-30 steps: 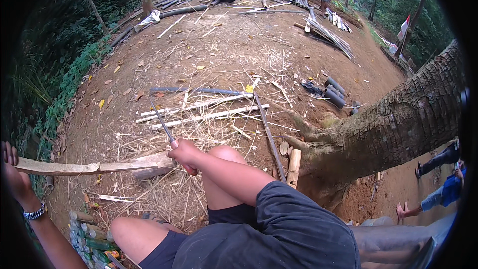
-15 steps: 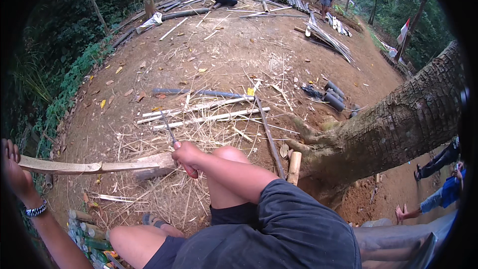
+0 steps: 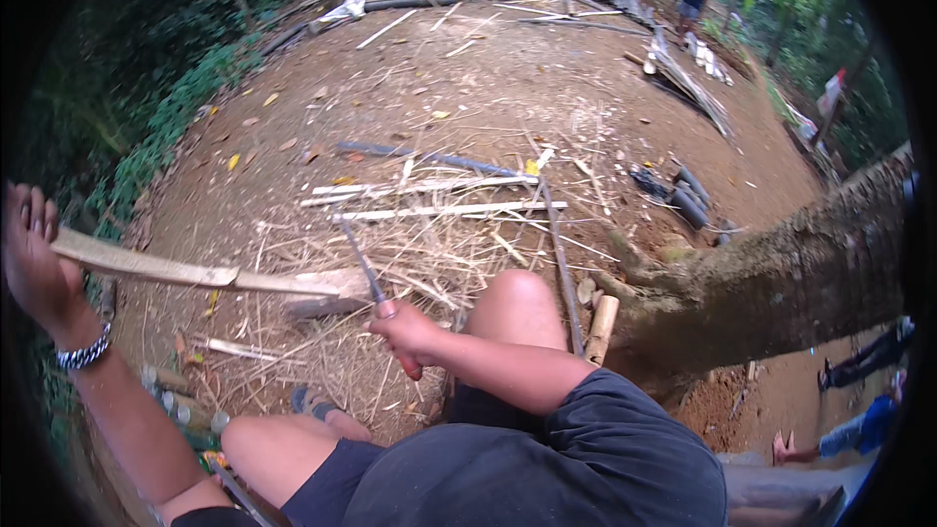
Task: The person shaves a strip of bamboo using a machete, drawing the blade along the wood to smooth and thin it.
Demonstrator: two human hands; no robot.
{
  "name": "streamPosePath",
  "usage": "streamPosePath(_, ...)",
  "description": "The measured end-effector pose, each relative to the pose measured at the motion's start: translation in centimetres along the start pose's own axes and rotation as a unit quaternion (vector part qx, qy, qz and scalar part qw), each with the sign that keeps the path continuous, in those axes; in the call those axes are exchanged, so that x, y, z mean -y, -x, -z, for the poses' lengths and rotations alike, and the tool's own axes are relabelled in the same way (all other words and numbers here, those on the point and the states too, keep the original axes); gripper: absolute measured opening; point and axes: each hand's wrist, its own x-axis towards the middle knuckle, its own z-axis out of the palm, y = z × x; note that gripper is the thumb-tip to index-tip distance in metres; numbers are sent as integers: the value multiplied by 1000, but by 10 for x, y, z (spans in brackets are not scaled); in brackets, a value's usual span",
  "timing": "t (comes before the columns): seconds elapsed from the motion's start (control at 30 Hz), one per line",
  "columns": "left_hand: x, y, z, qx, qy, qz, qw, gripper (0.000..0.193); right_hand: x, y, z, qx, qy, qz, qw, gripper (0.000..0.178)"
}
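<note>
My left hand point(image 3: 44, 259), a chain bracelet at its wrist, grips the outer end of a pale split bamboo strip point(image 3: 185, 271) at the left rim. The strip has a raised node along it. Its far end lies at a short wooden block point(image 3: 332, 303) on the ground. My right hand point(image 3: 405, 330) is closed around the reddish handle of a knife point(image 3: 363, 263), just right of the block. The narrow blade points up and away, apart from the strip.
Bamboo shavings and long pale slats point(image 3: 439, 210) cover the ground ahead. A leaning tree trunk point(image 3: 761, 263) fills the right side, with a cut bamboo piece point(image 3: 602, 330) at its base. Dark tubes point(image 3: 688, 205) lie beyond. Two people are farther off; others sit at right.
My left hand has risen with the strip's outer end, so the strip slopes more. The knife has drawn back slightly from the strip. The whole view has shifted.
</note>
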Motion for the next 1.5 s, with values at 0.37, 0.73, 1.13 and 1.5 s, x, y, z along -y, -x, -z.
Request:
streamPosePath(0.37,-29,20,54,88,126,9,988,23,-3,20,-76,20,219,161,962,42)
streamPosePath(0.73,-66,68,107,86,150,18,985,29,2,20,-132,92,198,169,961,27)
streamPosePath(1.13,-70,78,116,-6,51,-6,999,32,9,4,-130,124,281,162,938,28)
streamPosePath(1.5,-66,70,113,9,50,-5,999,32,6,-18,-122,113,265,113,951,26)
